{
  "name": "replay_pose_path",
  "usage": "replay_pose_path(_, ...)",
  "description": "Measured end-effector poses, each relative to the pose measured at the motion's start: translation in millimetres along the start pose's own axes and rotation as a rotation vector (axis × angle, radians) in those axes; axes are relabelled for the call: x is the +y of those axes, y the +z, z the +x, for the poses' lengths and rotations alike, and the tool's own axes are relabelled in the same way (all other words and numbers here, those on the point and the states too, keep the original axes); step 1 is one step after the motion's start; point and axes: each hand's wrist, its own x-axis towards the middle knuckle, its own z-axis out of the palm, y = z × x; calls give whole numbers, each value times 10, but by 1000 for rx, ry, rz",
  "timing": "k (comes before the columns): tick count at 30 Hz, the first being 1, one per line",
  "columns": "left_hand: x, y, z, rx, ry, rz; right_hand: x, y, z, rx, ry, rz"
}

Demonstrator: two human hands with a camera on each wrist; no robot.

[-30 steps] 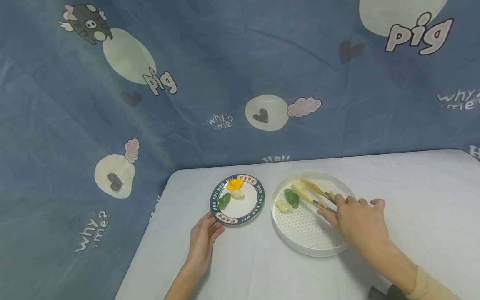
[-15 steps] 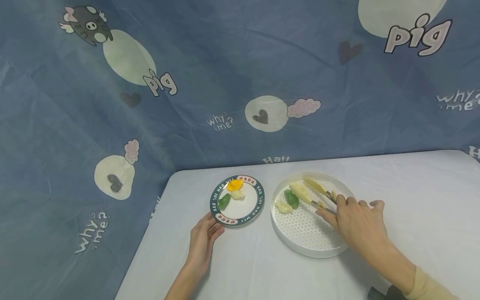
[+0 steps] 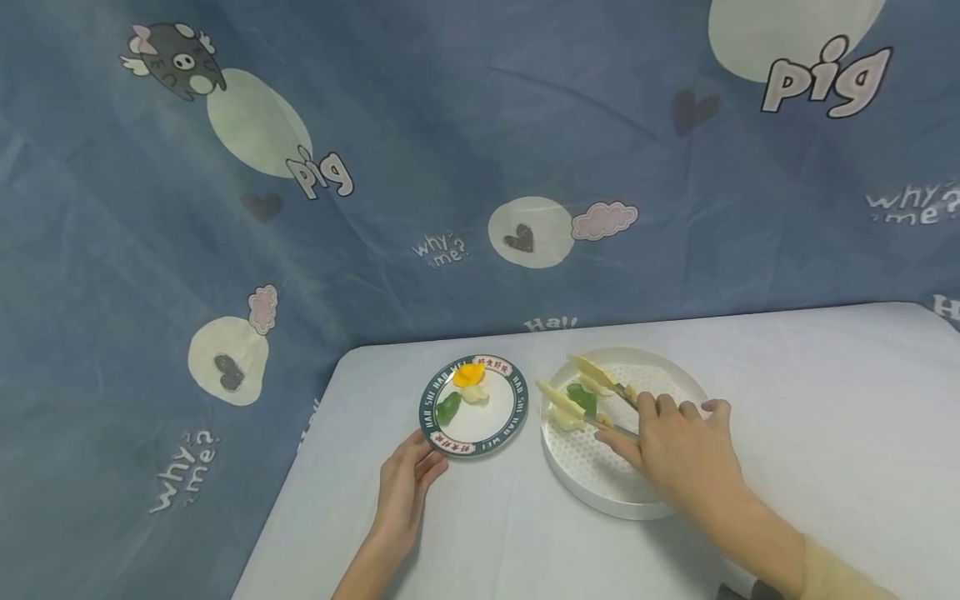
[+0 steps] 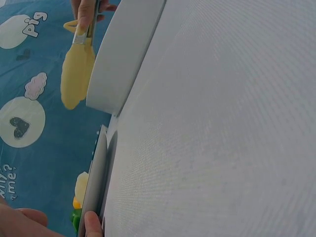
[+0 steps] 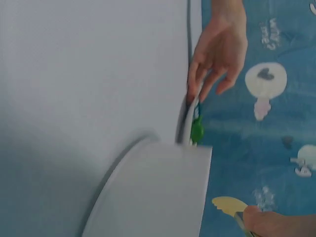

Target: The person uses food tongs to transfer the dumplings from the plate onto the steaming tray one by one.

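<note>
Right hand (image 3: 682, 446) grips parted tongs (image 3: 567, 405) pointing toward the worktop's (image 3: 840, 433) back-left corner — green piece (image 3: 582, 400) seemingly between; left hand (image 3: 401, 492) pinches plate (image 3: 491, 422).

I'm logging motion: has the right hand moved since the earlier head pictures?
Yes: in the head view, the right hand has shifted left against the white tray, toward the plate.
</note>
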Motion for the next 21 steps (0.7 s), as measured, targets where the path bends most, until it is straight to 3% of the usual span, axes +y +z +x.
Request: replay_pose_path(21, -35, -22, 12, -18, 23, -10, -656, 137, 149, -37, -106, -21)
